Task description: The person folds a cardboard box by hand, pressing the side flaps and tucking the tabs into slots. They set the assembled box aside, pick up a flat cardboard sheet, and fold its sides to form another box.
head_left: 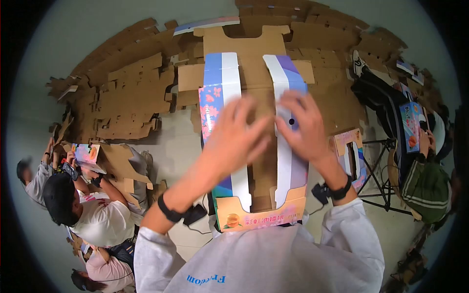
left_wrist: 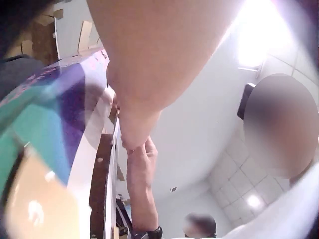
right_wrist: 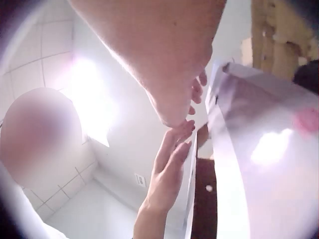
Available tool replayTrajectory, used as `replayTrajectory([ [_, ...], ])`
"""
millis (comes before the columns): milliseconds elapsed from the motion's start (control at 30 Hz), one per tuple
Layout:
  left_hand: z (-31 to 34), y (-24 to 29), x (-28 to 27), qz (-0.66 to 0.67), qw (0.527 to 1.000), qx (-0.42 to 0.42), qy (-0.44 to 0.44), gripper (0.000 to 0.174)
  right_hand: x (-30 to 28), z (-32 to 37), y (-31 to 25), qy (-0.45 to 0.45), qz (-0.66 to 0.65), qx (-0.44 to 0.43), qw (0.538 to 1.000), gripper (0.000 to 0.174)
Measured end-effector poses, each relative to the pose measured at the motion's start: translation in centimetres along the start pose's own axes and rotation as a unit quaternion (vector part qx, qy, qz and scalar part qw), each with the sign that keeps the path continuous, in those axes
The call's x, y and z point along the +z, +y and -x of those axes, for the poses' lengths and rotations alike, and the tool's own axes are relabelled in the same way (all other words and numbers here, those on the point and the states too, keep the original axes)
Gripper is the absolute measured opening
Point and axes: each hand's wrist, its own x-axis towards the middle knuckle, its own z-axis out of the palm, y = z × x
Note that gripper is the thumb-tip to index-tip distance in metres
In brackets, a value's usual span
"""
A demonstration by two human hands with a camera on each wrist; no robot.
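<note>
Under left hand [head_left: 234, 133], right hand [head_left: 301, 128] | carton [head_left: 223, 78]: brown inside, blue-white flaps

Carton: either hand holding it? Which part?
Not gripped: left hand presses flat on the carton at its left flap, right hand on the right flap.

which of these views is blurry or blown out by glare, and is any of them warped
Head view: sharp and evenly lit, but fisheye-warped with dark corners. Left wrist view: the left hand and box are too near, out of focus; the ceiling light flares. Right wrist view: soft too, a white flare at left, glare on the box.
</note>
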Motion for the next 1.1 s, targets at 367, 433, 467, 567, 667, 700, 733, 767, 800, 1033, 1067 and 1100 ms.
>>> replayTrajectory([
  [367,-2.8,-5.3,0.6,-0.034,0.975,-0.182,0.126,0.023,2.2,-3.9,3.6,0.008,0.017,0.125,0.992,0.029],
  [433,-2.9,-5.1,0.1,0.002,0.97,-0.213,0.114,0.024,1.9,-4.1,3.5,0.024,-0.015,0.132,0.991,0.024],
  [467,-2.9,-5.2,-0.1,-0.004,0.97,-0.226,0.092,0.025,1.9,-4.1,3.4,0.032,-0.028,0.131,0.99,0.023],
  [567,-2.9,-5.6,0.0,-0.008,0.97,-0.228,0.081,0.022,2.1,-4.1,3.3,0.028,-0.032,0.119,0.992,0.022],
  [667,-2.3,-7.4,1.7,0.027,0.948,-0.218,0.23,0.018,2.7,-4.2,4.2,0.06,-0.055,0.143,0.986,0.016],
  [700,-1.8,-8.4,1.7,0.041,0.923,-0.255,0.286,0.018,3.2,-3.7,5.1,0.114,-0.098,0.162,0.975,0.014],
  [733,-1.2,-9.7,1.6,0.054,0.892,-0.291,0.342,0.018,3.8,-3.4,6.2,0.168,-0.142,0.177,0.959,0.013],
  [767,0.2,-12.4,2.0,0.155,0.843,-0.344,0.382,0.018,4.0,-3.0,7.9,0.219,-0.145,0.212,0.941,0.014],
  [800,1.7,-15.5,2.7,0.255,0.781,-0.391,0.415,0.019,3.8,-2.3,10.4,0.268,-0.149,0.246,0.92,0.017],
  [1033,2.8,-17.6,4.0,0.65,0.556,-0.502,0.129,0.043,7.9,0.3,22.2,0.165,-0.47,0.479,0.723,0.033],
  [1067,1.8,-16.9,3.0,0.663,0.538,-0.507,0.119,0.045,7.7,-1.1,19.6,0.137,-0.553,0.482,0.665,0.037],
  [1100,0.9,-16.1,2.3,0.676,0.518,-0.513,0.109,0.047,7.4,-2.1,18.4,0.107,-0.567,0.484,0.658,0.038],
])
